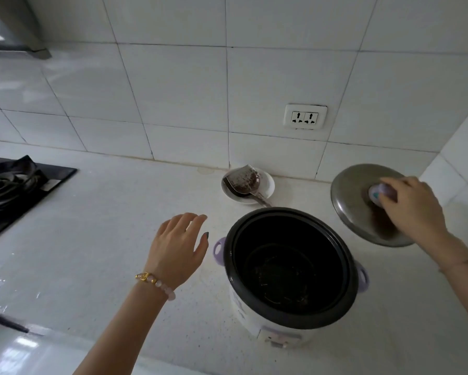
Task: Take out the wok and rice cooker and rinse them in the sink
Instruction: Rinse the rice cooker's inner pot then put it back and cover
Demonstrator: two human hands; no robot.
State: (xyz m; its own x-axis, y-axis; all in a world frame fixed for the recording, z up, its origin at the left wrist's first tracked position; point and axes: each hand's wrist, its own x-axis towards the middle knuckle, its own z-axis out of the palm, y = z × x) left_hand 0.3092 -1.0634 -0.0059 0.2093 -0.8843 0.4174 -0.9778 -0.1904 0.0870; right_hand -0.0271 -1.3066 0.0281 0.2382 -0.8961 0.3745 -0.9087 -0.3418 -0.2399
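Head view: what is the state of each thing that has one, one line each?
rice cooker: uncovered, upright on counter.
lid: off, right hand grips its knob.
left hand: open, holding nothing.
wall socket: nothing plugged in.
burner: no flame visible.
spatula: soiled, lying in white dish.

1 rice cooker [289, 269], 2 purple handles [218, 249] on it. 1 lid [352, 190]. 1 dish [268, 186] at back edge of the surface [105, 239], metal utensils [242, 181] in it overlap, count unclear. 1 wall socket [305, 116], 2 outlets. 1 stove burner [5, 182] in view. 2 grips: left grip [177, 247], right grip [411, 209]. 2 bracelets: beaded bracelet [155, 284], thin bracelet [460, 264], one per wrist.
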